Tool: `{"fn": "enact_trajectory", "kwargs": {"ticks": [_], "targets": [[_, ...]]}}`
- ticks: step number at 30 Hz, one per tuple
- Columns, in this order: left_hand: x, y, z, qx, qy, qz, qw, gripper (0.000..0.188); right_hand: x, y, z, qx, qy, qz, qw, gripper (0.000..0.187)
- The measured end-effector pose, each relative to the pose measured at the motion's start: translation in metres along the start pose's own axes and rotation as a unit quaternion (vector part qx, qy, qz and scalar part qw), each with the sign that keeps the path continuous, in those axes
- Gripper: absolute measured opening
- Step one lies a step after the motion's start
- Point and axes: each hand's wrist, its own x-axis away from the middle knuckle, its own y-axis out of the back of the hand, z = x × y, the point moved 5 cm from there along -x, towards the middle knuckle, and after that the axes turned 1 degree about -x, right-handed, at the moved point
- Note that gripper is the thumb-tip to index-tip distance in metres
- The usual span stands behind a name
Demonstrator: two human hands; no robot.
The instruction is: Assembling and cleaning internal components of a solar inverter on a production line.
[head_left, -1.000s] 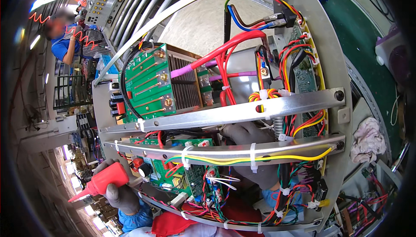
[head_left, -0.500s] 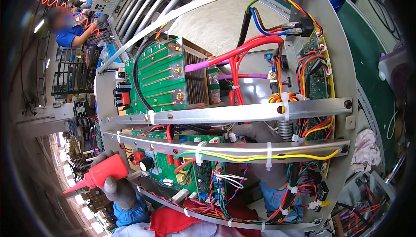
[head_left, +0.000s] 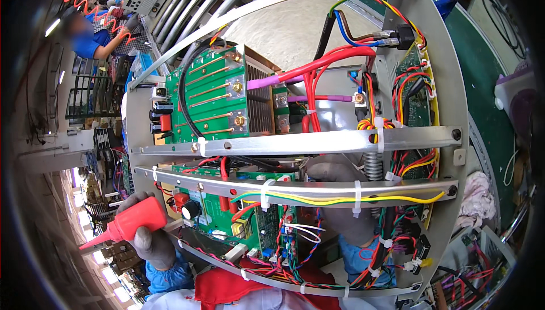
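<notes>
Red bottle stays clasped in your left hand, left of the chassis; your right hand stays under the rails, fingers hidden, grip and progress impossible to tell.

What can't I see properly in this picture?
All in the head view:
- Part of the grey-gloved right hand: hidden behind a silver metal crossbar, so its grip is unclear.
- What's inside the red plastic squeeze bottle: its walls hide it.
- Purple rounded thing, far right: cut off by the dark rim.
</notes>
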Motion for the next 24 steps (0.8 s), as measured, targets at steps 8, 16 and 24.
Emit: {"fn": "enact_trajectory", "kwargs": {"ticks": [8,16,24], "targets": [[0.0,-0.006,-0.003,-0.013,0.0,-0.006,1.0,0.077,0.002,-0.003,-0.001,-0.012,-0.001,-0.001,1.0,0.023],[-0.001,-0.007,-0.003,-0.011,0.008,0.008,1.0,0.084,-0.013,-0.016,0.002,0.067,0.053,-0.03,0.996,0.021],[-0.002,-0.005,-0.001,-0.011,0.01,0.015,1.0,0.082,0.01,-0.008,-0.004,0.001,0.025,-0.004,1.0,0.021]]}}
